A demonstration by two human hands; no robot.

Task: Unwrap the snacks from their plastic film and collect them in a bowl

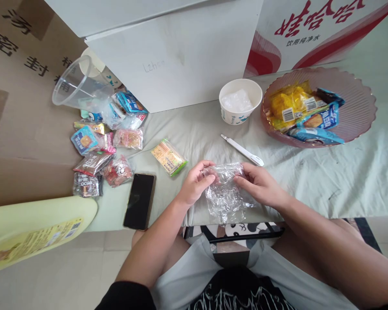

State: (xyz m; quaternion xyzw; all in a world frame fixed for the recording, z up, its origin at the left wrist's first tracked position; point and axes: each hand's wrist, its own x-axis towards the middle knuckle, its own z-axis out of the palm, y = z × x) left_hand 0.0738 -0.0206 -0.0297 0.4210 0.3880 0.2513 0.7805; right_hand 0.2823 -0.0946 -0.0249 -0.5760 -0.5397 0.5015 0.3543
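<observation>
A crumpled clear plastic bag (225, 196) is stretched between my two hands near the cloth's front edge. My left hand (195, 183) pinches its left upper side between thumb and fingers. On the other side my right hand (260, 185) grips its upper right corner, the thumb lying on top. Just beyond the hands lies a white pen-shaped cutter (242, 150). To the left of my left hand is a cracker packet (169, 157) in a clear and green wrapper. A paper cup (241, 116) with crumpled clear plastic (237, 101) inside stands farther back.
A pink ribbed bowl (358, 103) with yellow and blue snack packets stands at the right. Several wrapped snacks (93, 161) are piled at the left, beside a tipped clear plastic cup (73, 82). A phone (139, 201) lies near the front edge. White boxes (181, 56) line the back.
</observation>
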